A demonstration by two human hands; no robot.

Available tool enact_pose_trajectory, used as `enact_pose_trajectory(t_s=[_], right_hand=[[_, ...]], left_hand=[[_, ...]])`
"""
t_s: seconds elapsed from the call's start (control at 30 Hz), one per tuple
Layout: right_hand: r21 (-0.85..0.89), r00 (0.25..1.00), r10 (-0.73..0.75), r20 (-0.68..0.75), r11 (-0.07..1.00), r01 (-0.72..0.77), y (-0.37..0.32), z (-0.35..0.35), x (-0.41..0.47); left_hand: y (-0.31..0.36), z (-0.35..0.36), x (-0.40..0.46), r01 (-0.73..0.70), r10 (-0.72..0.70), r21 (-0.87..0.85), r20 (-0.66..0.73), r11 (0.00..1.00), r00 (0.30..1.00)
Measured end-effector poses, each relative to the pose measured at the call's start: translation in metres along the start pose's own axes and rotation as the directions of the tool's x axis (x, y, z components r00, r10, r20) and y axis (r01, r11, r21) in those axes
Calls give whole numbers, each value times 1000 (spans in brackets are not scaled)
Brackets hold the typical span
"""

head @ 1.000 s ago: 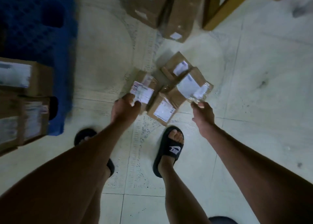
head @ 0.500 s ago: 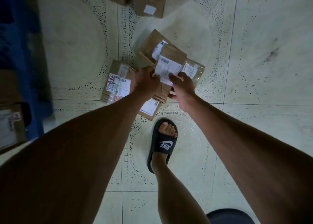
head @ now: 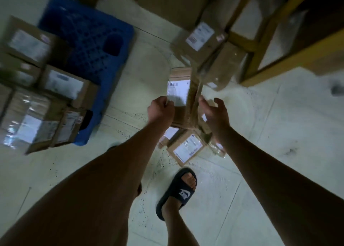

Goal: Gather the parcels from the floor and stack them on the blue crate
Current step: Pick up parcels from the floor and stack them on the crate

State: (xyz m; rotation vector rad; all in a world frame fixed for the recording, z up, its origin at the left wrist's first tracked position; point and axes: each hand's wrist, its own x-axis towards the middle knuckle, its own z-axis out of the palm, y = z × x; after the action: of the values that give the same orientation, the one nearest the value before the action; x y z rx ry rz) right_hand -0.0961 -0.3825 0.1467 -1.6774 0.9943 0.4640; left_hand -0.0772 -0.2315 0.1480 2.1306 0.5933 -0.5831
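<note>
Both hands, left hand (head: 161,110) and right hand (head: 216,113), now grip lifted parcels (head: 183,96) between them, off the floor, ready for the blue crate (head: 89,31).

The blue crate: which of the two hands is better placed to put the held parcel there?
Left. The blue crate lies on the left side, nearer the left hand. Both hands grip the held parcel; the right hand is farther.

Parcels lifted off the floor
Both hands, left hand (head: 161,110) and right hand (head: 216,113), have raised two parcels (head: 183,96) clear of the floor pile (head: 187,148), held between them.
</note>
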Motion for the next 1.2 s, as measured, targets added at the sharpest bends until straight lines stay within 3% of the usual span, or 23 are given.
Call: enact_pose_trajectory(t_s=[0.1, 0.23, 0.4, 0.57, 0.73, 0.87, 1.1, 1.2], right_hand=[[-53, 996, -33, 84, 998, 38, -45, 52, -13], [-163, 977, -106, 184, 977, 136, -95, 131, -39], [-227, 940, -153, 305, 947, 228, -144, 214, -77], [-249, 887, -219, 406, 907, 339, -195, 294, -109], [-285, 824, -286, 489, 840, 462, -239, 356, -119], [-354, 781, -277, 560, 772, 528, -258, 390, -106], [-465, 730, -300, 614, 610, 642, -276, 409, -42], [-508, 743, -292, 602, 578, 639, -277, 402, -5]], left_hand=[[-13, -55, 16, 94, -90, -261, 29, 961, 996], [-37, -134, 36, 113, -122, -419, 4, 901, 992], [-65, -237, 51, 103, -135, -336, -74, 936, 988], [-84, -315, 79, 99, -195, -333, -269, 938, 943], [-89, -373, 93, 154, -298, -500, -221, 852, 929], [-87, -400, 107, 192, -336, -677, -87, 711, 938], [-74, -366, 178, 304, -442, -629, -70, 715, 894], [-65, -330, 207, 328, -473, -655, -50, 681, 880]])
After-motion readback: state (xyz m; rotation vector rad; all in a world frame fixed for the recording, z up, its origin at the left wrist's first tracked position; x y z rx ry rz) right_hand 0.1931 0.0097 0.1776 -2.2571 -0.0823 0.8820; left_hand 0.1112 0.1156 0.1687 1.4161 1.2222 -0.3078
